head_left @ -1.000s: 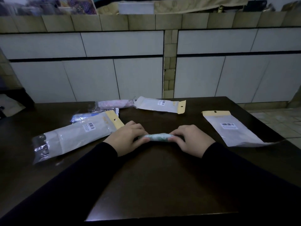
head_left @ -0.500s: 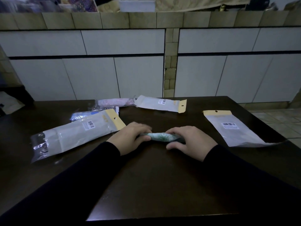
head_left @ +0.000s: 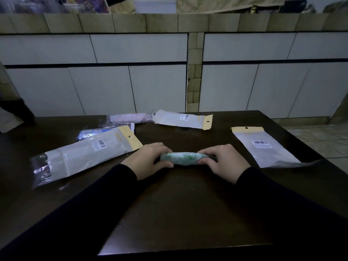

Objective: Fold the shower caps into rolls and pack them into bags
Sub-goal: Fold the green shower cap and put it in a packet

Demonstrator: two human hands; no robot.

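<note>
Head view: shower cap roll (head_left: 182, 158) lengthwise left-right

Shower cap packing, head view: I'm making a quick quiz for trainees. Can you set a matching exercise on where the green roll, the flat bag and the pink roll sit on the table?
Things:
1. green shower cap roll
2. flat bag with a yellow header
3. pink roll in a clear bag

Places:
A. far edge of the table, left of centre
B. right side of the table, lying alone
C. gripped at both ends by the left hand and right hand

Pairs: 1-C, 2-B, 3-A
</note>
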